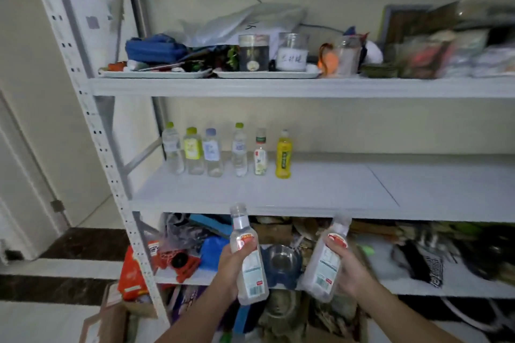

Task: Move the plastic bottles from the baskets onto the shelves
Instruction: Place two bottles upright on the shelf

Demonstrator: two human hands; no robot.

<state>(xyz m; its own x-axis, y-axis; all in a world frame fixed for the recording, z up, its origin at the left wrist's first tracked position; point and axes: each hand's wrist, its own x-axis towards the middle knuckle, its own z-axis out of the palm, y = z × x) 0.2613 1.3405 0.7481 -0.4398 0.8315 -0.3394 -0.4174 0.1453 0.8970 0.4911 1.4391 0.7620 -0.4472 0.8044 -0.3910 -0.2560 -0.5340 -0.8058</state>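
My left hand grips a clear plastic bottle with a white and red label, held upright below the middle shelf's front edge. A second clear bottle of the same kind is tilted in my right hand. On the white middle shelf a row of several bottles stands near the back left: clear ones, one with a yellow-green label, a small one with a red band and a yellow one. No basket shows in view.
The top shelf carries trays, jars, a blue cloth and bags. The lower shelf behind my hands is crowded with a metal bowl, red packaging and clutter. Cardboard boxes sit on the floor. The rack's upright post stands left.
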